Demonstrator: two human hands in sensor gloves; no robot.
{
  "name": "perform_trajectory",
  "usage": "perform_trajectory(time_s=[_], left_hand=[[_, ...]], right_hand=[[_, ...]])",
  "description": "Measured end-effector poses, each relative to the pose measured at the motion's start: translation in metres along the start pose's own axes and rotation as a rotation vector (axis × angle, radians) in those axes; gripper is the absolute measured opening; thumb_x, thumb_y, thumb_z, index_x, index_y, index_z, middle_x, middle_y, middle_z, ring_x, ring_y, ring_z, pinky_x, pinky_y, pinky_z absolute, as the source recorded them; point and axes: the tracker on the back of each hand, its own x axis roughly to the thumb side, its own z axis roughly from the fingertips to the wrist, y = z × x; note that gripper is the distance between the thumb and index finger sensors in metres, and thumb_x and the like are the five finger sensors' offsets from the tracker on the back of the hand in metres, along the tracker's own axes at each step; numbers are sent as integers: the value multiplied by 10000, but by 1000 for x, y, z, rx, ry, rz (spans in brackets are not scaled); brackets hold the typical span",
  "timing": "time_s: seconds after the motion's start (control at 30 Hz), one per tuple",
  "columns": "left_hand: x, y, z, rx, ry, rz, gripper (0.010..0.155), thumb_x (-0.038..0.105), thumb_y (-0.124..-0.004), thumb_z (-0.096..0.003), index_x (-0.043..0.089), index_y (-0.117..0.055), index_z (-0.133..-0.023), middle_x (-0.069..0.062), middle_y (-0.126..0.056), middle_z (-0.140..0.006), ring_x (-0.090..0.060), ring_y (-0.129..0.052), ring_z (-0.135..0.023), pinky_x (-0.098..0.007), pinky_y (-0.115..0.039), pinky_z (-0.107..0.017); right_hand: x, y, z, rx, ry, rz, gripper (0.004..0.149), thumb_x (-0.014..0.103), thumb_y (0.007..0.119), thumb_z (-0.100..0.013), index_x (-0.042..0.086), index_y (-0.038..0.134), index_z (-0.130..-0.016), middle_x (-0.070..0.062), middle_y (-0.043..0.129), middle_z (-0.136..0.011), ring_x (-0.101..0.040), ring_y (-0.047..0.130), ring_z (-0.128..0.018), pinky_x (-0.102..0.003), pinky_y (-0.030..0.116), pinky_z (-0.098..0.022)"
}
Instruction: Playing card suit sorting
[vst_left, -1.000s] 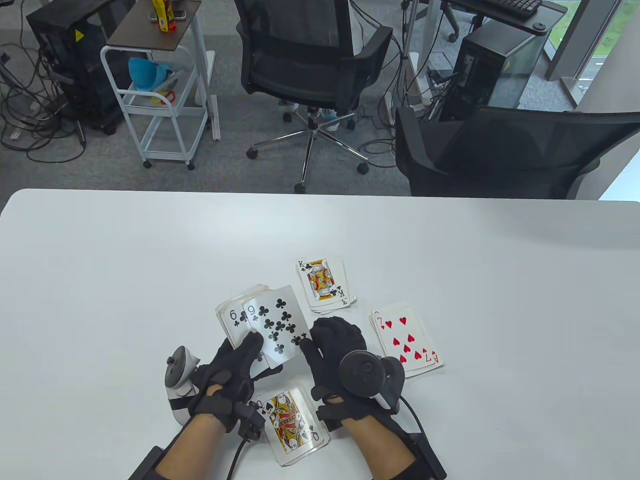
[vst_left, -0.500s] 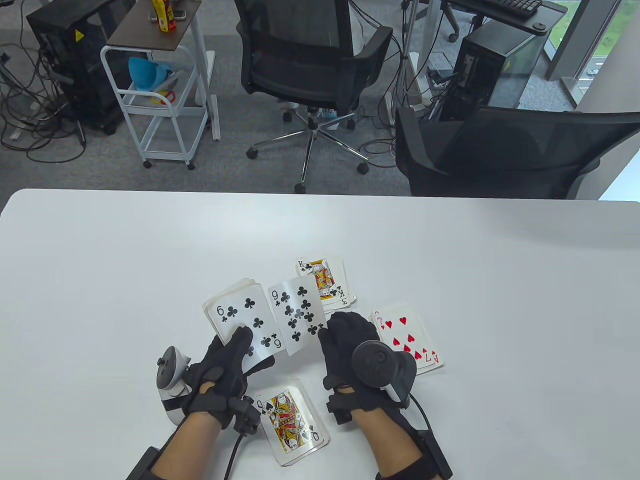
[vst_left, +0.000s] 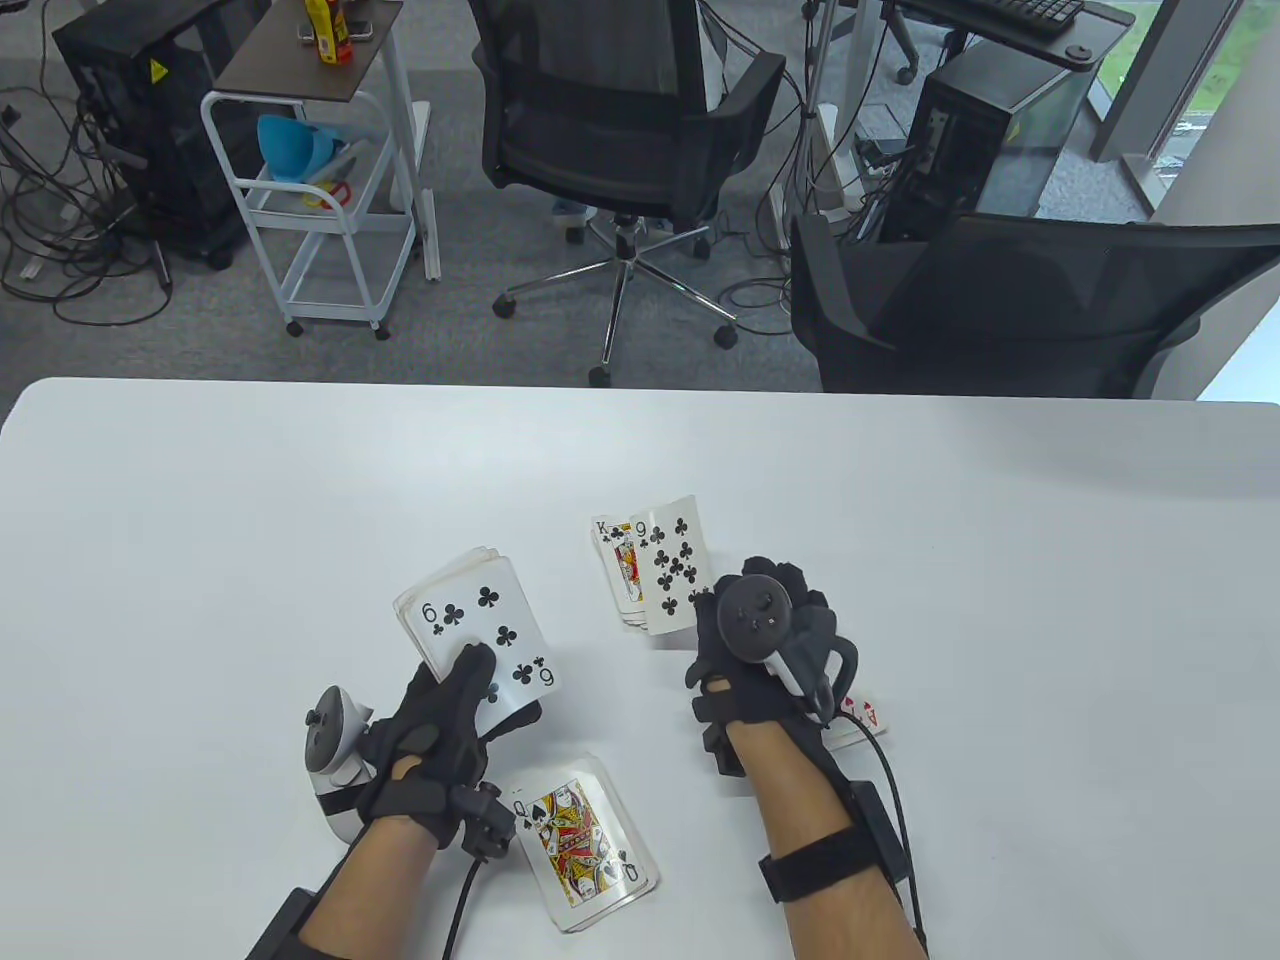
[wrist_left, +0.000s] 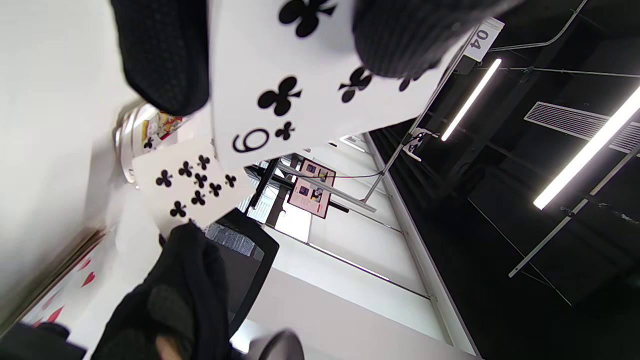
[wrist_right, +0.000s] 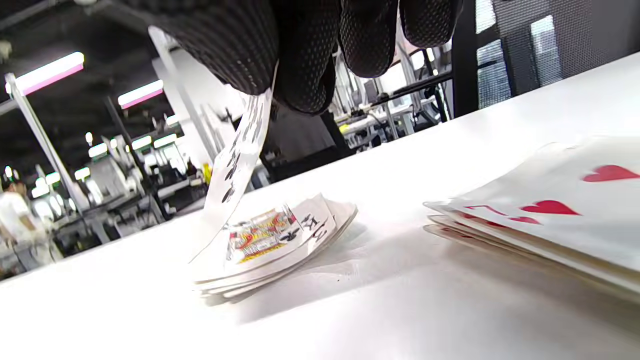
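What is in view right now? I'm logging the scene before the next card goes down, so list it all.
nine of clubs: 1, white with black pips, pinched at its near edge, tilted over the club pile
club pile: 1, king on top, table centre
heart pile: 1, red seven on top, under the right hand
spade pile: 1, queen on top, near edge
held stack: 1, six of clubs on top, in the left hand
table: 1, white
office chairs: 2, black, beyond the table
cart: 1, white, far left
left hand: black glove, grips the held stack
right hand: black glove, pinches the nine of clubs
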Motion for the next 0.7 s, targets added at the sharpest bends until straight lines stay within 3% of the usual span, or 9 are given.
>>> perform_trajectory(time_s=[0.3, 0.47, 0.57, 0.7], left_hand=[[2, -1, -1, -18, 0, -3, 557, 464, -786, -583, 259, -586, -1061, -19, -762, -1035, -307, -888, -886, -419, -894, -562], [2, -2, -1, -29, 0, 0, 557, 464, -786, -584, 260, -585, -1061, -19, -761, -1036, -307, -886, -888, -419, -894, -562], [2, -3, -2, -36, -1, -3, 556, 465, -786, -584, 259, -586, -1061, -19, -762, -1035, -306, -887, -887, -419, -894, -561], [0, -5, -2, -46, 4, -6, 569, 494, -772, -582, 251, -588, -1062, -28, -763, -1034, -314, -885, -885, -422, -889, -563]], right_hand=[[32, 36, -53, 143, 73, 170, 392, 313, 800, -573, 32, 834, -844, -251, 549, -1084, -537, 392, -1025, -758, 312, -671], [30, 61, -57, 135, 122, 397, 417, 343, 856, -547, 41, 818, -831, -246, 539, -1087, -538, 389, -1024, -758, 305, -671], [35, 53, -50, 46, 92, 489, 484, 385, 873, -538, 83, 750, -896, -234, 485, -1109, -530, 394, -1027, -754, 319, -674], [45, 29, -31, -21, -3, 357, 461, 397, 825, -559, 83, 763, -892, -233, 504, -1106, -530, 416, -1024, -753, 326, -673]])
